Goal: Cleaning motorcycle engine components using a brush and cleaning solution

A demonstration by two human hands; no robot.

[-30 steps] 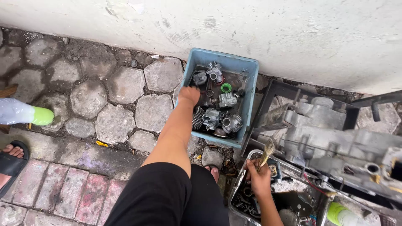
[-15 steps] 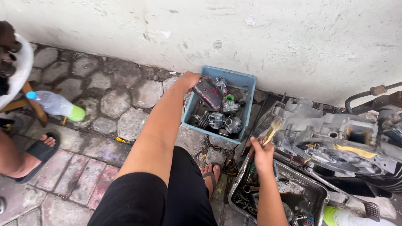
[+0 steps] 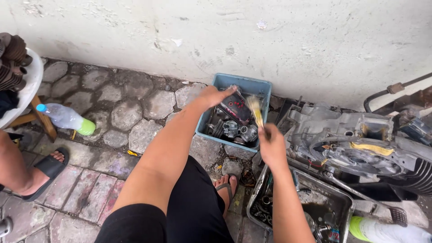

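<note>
Blue plastic bin (image 3: 265,90) by wall, full of metal parts. Left hand (image 3: 211,96) grips dark cover (image 3: 236,107) above bin; right hand (image 3: 271,146) closed on brush (image 3: 255,109), bristles touching cover. Brushing looks barely begun.

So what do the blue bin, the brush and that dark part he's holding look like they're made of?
Blue bin: likely plastic, with a matte, scuffed, moulded rim. Brush: pale, frayed bristles, fibre unclear. Dark part in the left hand: probably grimy metal or plastic; it is too blurred to tell which.
</note>
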